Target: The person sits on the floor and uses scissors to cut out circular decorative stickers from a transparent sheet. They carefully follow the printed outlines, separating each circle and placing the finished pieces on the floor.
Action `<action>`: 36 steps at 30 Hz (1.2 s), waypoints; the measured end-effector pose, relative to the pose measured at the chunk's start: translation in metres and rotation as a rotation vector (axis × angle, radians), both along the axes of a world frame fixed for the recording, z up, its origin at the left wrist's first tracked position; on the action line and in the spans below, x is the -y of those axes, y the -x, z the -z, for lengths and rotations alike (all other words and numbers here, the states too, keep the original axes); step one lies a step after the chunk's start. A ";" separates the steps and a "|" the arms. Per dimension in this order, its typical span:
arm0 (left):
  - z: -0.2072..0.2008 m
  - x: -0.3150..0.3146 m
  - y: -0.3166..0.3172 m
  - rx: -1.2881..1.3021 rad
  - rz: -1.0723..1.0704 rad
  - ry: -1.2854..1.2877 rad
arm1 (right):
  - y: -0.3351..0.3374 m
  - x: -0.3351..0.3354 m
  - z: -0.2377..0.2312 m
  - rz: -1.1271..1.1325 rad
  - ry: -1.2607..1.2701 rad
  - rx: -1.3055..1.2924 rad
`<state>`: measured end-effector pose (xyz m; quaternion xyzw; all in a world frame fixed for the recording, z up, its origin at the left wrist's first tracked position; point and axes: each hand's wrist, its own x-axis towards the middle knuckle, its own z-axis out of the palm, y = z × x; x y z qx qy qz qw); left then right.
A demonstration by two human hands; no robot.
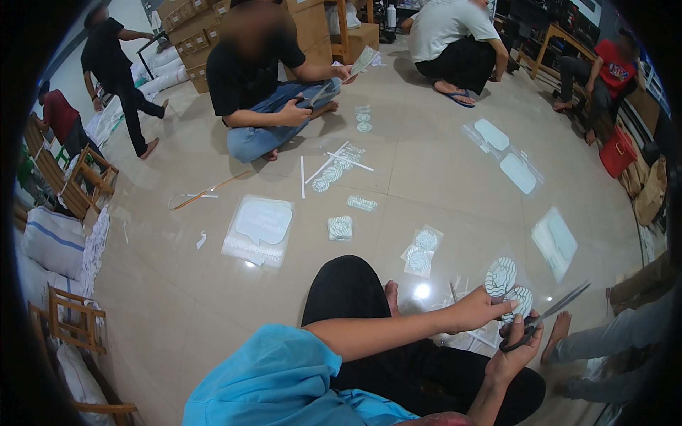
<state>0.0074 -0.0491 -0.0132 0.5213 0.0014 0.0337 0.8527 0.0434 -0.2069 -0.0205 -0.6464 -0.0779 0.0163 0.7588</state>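
Note:
My left hand (pixel 489 309) pinches a transparent sheet bearing two round striped stickers (pixel 501 275), light green and white. In my right hand (pixel 518 349) is a pair of scissors (pixel 561 301) with black handles. Their blades point up and to the right, just beside the lower round sticker, and look nearly closed. Whether they touch the sheet I cannot tell. Both hands are over my crossed legs at the lower right. Paper scraps (pixel 465 287) lie on the floor below the left hand.
On the tiled floor lie a speech-bubble sticker stack (pixel 261 221), a square stack (pixel 339 228), round stickers (pixel 419 259) and a stack at right (pixel 554 241). A person (pixel 259 78) opposite cuts a sheet with scissors. Someone's legs (pixel 604 348) are close on my right.

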 end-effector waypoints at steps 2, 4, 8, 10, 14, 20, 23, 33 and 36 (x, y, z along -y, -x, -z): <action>0.000 -0.006 0.000 -0.117 0.003 -0.065 | 0.002 0.000 -0.001 -0.037 0.015 0.005; 0.001 -0.010 -0.002 -0.130 -0.034 0.019 | 0.004 -0.001 0.000 -0.083 0.015 -0.002; 0.001 -0.026 -0.009 -0.018 -0.158 0.304 | 0.012 -0.006 0.004 -0.192 0.000 -0.064; -0.001 -0.037 -0.011 0.004 -0.181 0.364 | 0.016 -0.009 0.007 -0.236 0.008 -0.066; -0.005 -0.052 -0.010 0.019 -0.256 0.460 | 0.022 -0.010 0.014 -0.342 0.055 -0.056; -0.008 -0.058 -0.006 0.003 -0.317 0.412 | 0.024 -0.005 0.016 -0.425 0.090 -0.104; -0.015 -0.056 -0.002 -0.020 -0.299 0.403 | 0.025 -0.006 0.013 -0.459 0.047 -0.129; -0.020 -0.039 -0.006 -0.054 -0.365 0.374 | 0.026 -0.012 0.007 -0.462 0.046 -0.157; -0.020 -0.035 -0.006 -0.048 -0.365 0.373 | 0.027 -0.015 0.007 -0.435 0.047 -0.120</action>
